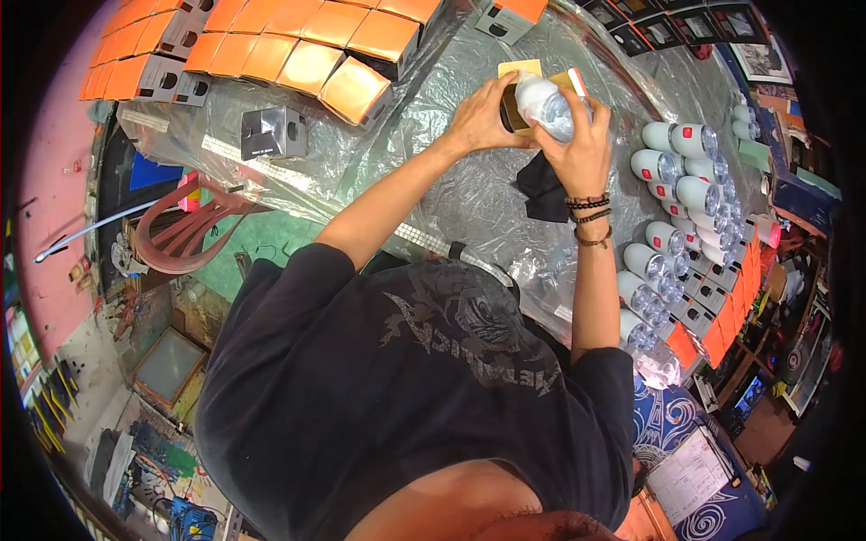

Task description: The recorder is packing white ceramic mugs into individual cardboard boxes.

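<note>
My left hand (485, 115) grips the side of an open cardboard box (520, 68) whose flaps stand up. My right hand (582, 144) is closed around a white tumbler (544, 97) in clear plastic wrap, held at the mouth of the box and partly inside it. How deep it sits is hidden by my fingers. A black cloth (544, 191) lies crumpled on the plastic-covered table (451, 194), just below my right hand.
Rows of orange-topped boxes (298, 36) line the far left, with a single dark box (273, 133) in front. Several white tumblers with clear lids (696, 194) stand at the right, beside more boxes (708, 298). A bundle of brownish straps (185, 239) hangs past the table's left edge.
</note>
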Demonstrator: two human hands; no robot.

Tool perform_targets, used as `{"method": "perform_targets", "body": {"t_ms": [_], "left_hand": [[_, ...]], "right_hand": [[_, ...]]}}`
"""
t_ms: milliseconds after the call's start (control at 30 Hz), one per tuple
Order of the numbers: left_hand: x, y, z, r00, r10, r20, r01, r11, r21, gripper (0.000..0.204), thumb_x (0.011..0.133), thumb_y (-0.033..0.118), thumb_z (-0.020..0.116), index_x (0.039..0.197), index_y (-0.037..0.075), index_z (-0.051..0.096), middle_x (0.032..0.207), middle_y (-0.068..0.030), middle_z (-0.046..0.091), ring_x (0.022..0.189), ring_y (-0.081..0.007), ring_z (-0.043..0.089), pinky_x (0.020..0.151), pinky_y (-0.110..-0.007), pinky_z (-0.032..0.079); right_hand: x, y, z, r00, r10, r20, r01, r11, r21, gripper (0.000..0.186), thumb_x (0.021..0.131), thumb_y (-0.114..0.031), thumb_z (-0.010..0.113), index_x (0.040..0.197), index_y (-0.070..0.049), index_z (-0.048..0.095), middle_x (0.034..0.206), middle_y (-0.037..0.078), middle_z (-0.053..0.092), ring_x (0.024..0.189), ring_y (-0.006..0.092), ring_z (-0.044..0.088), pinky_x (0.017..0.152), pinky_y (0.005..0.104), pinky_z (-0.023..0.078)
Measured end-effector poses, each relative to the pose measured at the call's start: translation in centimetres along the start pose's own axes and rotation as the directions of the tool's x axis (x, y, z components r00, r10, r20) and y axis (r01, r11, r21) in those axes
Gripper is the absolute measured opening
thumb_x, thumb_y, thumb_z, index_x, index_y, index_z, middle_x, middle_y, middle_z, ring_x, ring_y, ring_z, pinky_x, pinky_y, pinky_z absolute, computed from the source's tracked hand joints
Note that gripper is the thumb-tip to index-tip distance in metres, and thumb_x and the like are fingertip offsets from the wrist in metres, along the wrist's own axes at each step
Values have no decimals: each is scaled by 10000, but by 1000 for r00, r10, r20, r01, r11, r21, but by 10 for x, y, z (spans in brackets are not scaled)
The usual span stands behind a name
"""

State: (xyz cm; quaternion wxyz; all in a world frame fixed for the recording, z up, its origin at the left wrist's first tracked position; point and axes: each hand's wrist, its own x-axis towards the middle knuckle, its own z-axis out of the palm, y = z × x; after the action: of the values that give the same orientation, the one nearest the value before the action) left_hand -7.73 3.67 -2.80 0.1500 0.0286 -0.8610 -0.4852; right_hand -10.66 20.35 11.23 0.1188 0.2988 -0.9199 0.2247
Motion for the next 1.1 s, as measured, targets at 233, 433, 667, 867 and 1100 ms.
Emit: {"method": "perform_targets", "body": {"t_ms": [233,433,667,867,1100], "left_hand": [[3,-6,8,1000,-12,15,12,999,-44,1335,527,559,989,1589,73,341,1438,-211,562,1316,-406,590,1065,-505,524],[4,-9,14,999,-27,31,28,998,-60,1293,544,488,992,1577,69,337,1424,-216,566,1311,-409,590,1066,-498,523],[-2,-6,16,999,28,-39,-29,999,-39,1299,554,466,986,1591,70,311,1369,-212,565,1279,-409,593,1051,-491,527],[-2,-4,16,1000,-29,-12,28,998,-56,1308,565,482,983,1604,74,302,1366,-221,560,1284,-412,588,1056,-491,519],[-3,-4,15,1000,-18,-13,18,999,-46,1332,561,545,988,1605,65,313,1401,-227,553,1310,-416,575,1085,-500,500]], "right_hand": [[20,7,13,985,119,124,-114,992,-47,687,768,-467,866,1369,-210,657,1287,188,584,1027,412,706,816,499,603],[20,11,35,982,-79,173,113,975,-193,674,771,-379,862,1380,-202,635,1313,185,582,1103,382,690,844,483,617],[27,22,59,962,81,260,-16,970,-241,624,808,-466,839,1327,-161,674,1166,190,635,1007,381,718,807,483,607],[28,30,59,954,55,295,24,966,-256,656,799,-532,839,1315,-149,705,1129,188,663,979,386,719,816,479,595],[41,55,40,970,-149,190,148,989,19,385,882,-345,795,1201,-130,772,1098,124,735,968,347,727,837,450,582]]}}
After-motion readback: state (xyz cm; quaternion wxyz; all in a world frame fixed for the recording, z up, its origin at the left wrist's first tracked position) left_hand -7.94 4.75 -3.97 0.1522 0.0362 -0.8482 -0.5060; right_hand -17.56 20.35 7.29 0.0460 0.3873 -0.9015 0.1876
